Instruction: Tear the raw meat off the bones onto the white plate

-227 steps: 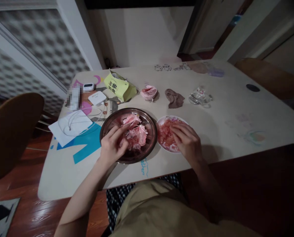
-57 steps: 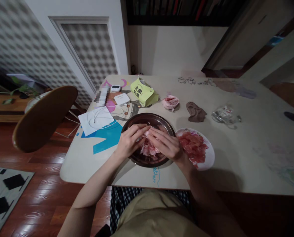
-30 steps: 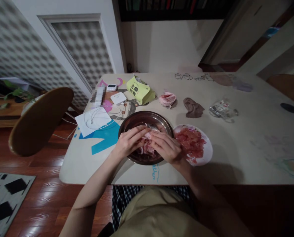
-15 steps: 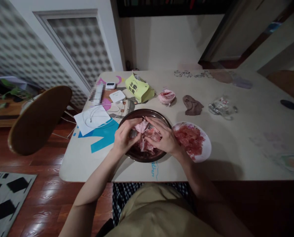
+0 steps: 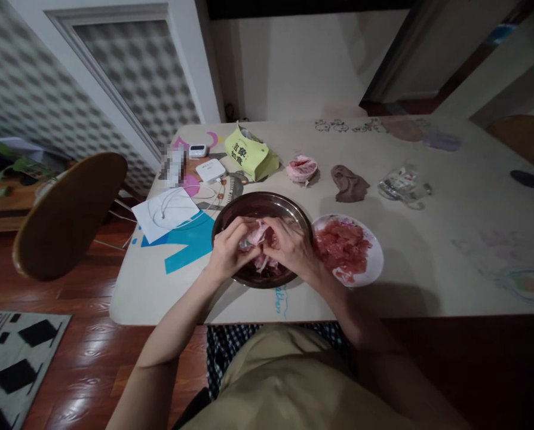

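Note:
A dark metal bowl (image 5: 267, 203) stands at the near edge of the table and holds pale pink peel scraps. Over it my left hand (image 5: 227, 251) and my right hand (image 5: 290, 245) both pinch one pink fruit piece (image 5: 257, 233) between their fingertips. Just right of the bowl a white plate (image 5: 374, 266) carries a heap of red peeled fruit flesh (image 5: 342, 243).
Behind the bowl lie a yellow-green bag (image 5: 249, 156), a pink peel clump (image 5: 301, 169), a brown cloth (image 5: 348, 183) and a crumpled clear wrapper (image 5: 401, 183). White paper with a cable (image 5: 167, 206) and small white devices sit at the left. A wooden chair (image 5: 67, 212) stands left of the table.
Earlier my right hand was at the plate; both hands came together over the bowl. In the last half second they lifted and closed tighter on the pink piece. The view shifted slightly.

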A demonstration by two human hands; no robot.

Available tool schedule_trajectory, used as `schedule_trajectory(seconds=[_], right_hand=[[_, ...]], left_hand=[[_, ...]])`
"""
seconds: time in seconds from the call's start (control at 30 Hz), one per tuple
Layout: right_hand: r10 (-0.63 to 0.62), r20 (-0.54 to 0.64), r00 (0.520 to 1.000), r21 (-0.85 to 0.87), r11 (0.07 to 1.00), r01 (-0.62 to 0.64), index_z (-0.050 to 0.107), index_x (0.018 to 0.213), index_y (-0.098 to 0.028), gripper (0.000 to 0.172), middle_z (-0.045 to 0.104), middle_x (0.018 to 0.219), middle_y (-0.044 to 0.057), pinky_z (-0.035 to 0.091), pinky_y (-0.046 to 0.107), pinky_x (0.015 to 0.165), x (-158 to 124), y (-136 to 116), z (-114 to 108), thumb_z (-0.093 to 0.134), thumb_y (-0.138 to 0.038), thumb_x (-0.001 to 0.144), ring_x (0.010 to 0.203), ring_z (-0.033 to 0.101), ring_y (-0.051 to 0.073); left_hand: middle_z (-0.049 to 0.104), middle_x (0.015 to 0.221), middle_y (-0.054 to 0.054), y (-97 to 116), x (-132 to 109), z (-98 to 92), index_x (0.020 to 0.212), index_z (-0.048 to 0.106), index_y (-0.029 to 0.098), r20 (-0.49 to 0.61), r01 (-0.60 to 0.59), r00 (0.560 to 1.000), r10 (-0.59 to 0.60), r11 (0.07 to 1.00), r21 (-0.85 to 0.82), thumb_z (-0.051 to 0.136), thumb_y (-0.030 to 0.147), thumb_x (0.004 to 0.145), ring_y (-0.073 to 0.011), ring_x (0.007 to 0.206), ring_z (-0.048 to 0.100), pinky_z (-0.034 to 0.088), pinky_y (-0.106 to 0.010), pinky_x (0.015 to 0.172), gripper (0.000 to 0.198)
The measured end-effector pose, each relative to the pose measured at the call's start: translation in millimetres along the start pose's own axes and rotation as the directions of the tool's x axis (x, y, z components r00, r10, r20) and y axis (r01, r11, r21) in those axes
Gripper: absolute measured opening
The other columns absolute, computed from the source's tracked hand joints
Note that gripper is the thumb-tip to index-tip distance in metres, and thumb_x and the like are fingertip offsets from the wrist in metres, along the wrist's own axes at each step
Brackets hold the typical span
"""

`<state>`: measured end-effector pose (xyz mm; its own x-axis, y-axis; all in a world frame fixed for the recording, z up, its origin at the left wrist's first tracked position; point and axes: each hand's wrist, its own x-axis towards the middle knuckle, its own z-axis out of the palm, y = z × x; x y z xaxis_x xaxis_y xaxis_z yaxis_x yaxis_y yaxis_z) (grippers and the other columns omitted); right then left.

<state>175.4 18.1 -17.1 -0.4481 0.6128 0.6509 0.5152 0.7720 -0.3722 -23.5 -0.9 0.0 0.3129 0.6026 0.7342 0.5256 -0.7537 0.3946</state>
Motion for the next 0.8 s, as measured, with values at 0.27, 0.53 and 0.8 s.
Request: schedule_trajectory(seconds=[0.27,0.53,0.8], right_hand=[[-0.08,-0.02,0.997,0.042,0.996,0.081,0.058,0.138,-0.019,0.051,0.078,0.118,0.01,0.065,0.039,0.093,1.0,5.6,-4.7,0.065,-0.014,0.087,0.104,0.077,0.026],[-0.081,0.007,0.997,0.169,0.982,0.079,0.065,0.132,-0.021,0.047,0.079,0.119,0.007,0.067,0.037,0.092,0.7,19.0,-11.9,0.065,-0.015,0.085,0.105,0.078,0.022],[-0.04,0.035,0.999,0.242,0.97,0.03,0.069,0.128,-0.022,0.044,0.08,0.119,0.006,0.066,0.036,0.094,6.2,16.7,-19.9,0.065,-0.015,0.085,0.104,0.078,0.021]], left_hand=[[0.076,0.106,-0.01,-4.9,1.4,-5.2,0.113,0.068,0.019,0.038,0.001,0.999,0.003,0.994,-0.106,0.071,0.036,0.096,-0.0223,0.1,0.074,0.062,-0.034,0.086,0.023],[0.076,0.1,-0.009,-4.5,5.4,-6.1,0.107,0.068,0.019,0.072,0.029,0.997,-0.015,0.98,-0.195,0.072,0.03,0.095,-0.0205,0.091,0.073,0.061,-0.033,0.081,0.017],[0.079,0.097,-0.01,-4.9,9.1,-8.2,0.102,0.072,0.017,0.076,0.113,0.993,-0.094,0.945,-0.308,0.075,0.037,0.092,-0.0213,0.089,0.075,0.061,-0.033,0.08,0.022]])
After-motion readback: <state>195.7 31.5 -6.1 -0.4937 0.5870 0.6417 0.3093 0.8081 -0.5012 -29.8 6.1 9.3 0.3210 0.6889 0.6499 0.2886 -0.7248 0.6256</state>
